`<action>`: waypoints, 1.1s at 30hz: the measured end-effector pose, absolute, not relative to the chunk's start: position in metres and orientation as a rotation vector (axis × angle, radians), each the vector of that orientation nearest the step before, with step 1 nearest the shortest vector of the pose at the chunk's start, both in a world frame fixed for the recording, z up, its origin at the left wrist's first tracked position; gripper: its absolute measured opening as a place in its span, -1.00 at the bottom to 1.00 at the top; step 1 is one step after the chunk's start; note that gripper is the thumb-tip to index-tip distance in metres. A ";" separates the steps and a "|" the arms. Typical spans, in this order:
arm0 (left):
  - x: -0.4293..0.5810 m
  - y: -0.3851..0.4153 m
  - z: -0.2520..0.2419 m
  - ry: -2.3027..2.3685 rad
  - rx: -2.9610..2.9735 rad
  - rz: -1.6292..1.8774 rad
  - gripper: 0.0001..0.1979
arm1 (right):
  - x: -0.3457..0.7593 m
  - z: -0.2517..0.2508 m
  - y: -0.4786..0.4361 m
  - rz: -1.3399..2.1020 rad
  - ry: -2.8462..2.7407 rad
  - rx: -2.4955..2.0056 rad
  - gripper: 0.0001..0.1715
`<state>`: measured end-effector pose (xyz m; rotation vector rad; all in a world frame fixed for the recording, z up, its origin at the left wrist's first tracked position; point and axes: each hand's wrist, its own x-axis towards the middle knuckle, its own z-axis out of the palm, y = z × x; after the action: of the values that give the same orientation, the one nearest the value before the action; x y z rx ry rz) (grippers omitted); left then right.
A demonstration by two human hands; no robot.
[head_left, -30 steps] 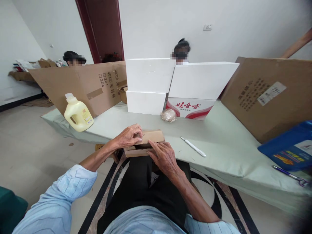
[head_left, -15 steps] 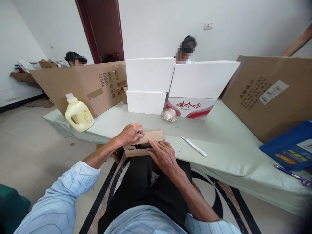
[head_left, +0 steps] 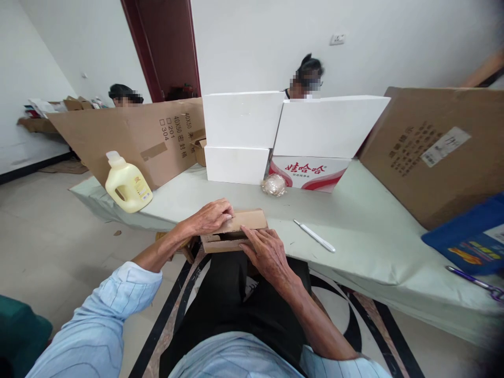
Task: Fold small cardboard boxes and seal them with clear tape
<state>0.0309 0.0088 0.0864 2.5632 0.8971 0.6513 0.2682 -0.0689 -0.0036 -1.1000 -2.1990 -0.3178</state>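
Observation:
A small brown cardboard box (head_left: 248, 218) sits at the table's near edge, just above my lap, with a dark gap showing along its near side. Curled fingers of my left hand (head_left: 214, 215) press together at the top left of the box; whatever lies under the fingertips is hidden. My right hand (head_left: 268, 248) grips the right end, fingers over the lid and thumb at the near wall. To the right lies a white, slim pen-like tool (head_left: 315, 235). Beyond the box rests a roll of clear tape (head_left: 273, 185).
White boxes (head_left: 244, 121) stand stacked at the back, between large cardboard sheets (head_left: 157, 142) and a brown carton (head_left: 437, 152). A yellow jug (head_left: 128, 184) stands left; a blue container (head_left: 468, 236) and purple pen-like tool (head_left: 474, 281) lie right. People sit behind the boxes.
Both hands keep the same hold on the box. The view has shifted very slightly. Behind the white boxes, a person's head has moved a little to the right.

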 end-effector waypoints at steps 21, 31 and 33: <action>0.032 0.006 0.087 0.893 2.649 0.618 -0.84 | 0.269 -0.004 -0.069 -0.300 -2.183 -1.100 -0.45; 0.031 0.009 0.090 0.908 2.593 0.590 -0.92 | 0.270 -0.003 -0.069 -0.300 -2.183 -1.113 -0.49; 0.033 0.009 0.090 0.914 2.583 0.631 -0.91 | 0.270 -0.003 -0.069 -0.302 -2.182 -1.115 -0.48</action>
<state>0.0328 0.0087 0.0901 2.5834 0.9136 0.6307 0.2702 -0.0685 -0.0028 -1.1150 -2.1821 -0.3022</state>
